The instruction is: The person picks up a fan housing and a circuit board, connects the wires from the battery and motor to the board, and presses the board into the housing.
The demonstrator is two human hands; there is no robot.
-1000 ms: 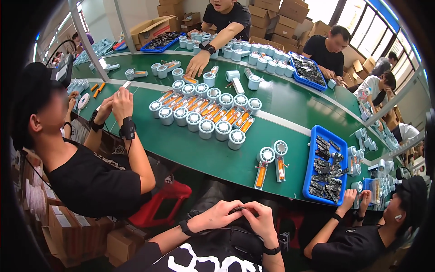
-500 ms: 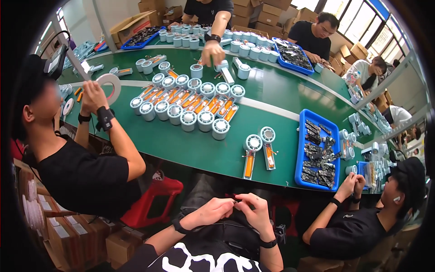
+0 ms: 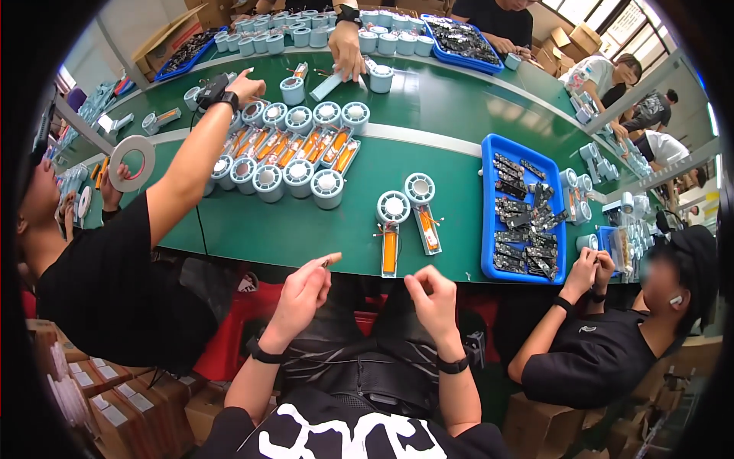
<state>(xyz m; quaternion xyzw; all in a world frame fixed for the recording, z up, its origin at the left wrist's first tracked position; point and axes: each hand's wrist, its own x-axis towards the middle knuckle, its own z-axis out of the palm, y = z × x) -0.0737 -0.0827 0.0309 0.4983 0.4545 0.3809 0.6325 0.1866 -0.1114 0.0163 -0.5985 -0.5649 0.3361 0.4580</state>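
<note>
One small dark bit point(image 3: 326, 263) pinched in the left hand point(image 3: 300, 298) by the table's point(image 3: 336, 229) near edge; sloppy grip might drop it. Next, a bumped fan unit point(image 3: 391, 249) could slide off. Right hand point(image 3: 434, 303) loosely curled, can't tell if it's holding anything.

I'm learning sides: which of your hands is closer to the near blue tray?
Right. Your right hand is left of the tray, nearer you; your left hand is farther left.

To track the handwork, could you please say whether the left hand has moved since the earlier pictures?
Yes, the left hand has moved forward, closer to the green table.
</note>
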